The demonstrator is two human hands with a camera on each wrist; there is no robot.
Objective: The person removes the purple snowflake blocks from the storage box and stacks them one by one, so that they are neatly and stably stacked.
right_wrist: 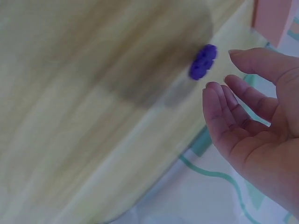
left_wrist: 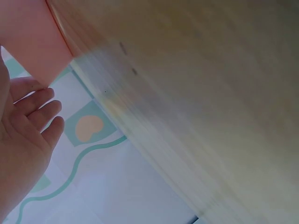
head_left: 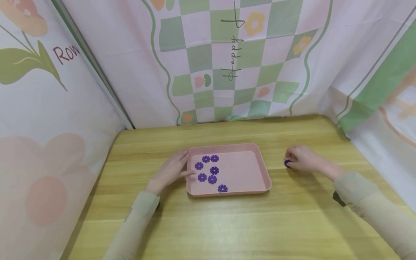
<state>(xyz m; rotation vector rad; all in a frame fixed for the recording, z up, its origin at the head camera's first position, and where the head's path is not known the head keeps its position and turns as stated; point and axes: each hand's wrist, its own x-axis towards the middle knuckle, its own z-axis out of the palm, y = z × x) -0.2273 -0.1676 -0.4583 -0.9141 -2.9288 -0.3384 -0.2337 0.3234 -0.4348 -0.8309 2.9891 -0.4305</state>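
The pink tray (head_left: 242, 171) is lying about midway between the left and right edges of the wooden surface (head_left: 237, 224), and a strip of wood is separating it from the far edge, behind which a checked cloth (head_left: 224, 61) is hanging. Seven purple snowflake discs (head_left: 214, 170) are lying in the tray's left half; one is sitting by the near edge, and the pink floor is spreading widely toward the right edge. The left hand (head_left: 172, 169) is resting at the tray's left edge, its fingers loosely bent and touching the outer wall, its thumb reaching over the rim. The right hand (head_left: 302, 159) is standing half open, thumb and fingers parted, and is holding nothing. A single purple disc (right_wrist: 203, 62) is showing just beside its fingertips, beyond the tray's right edge; between this edge and the disc, an open stretch of wood is giving room for moving.
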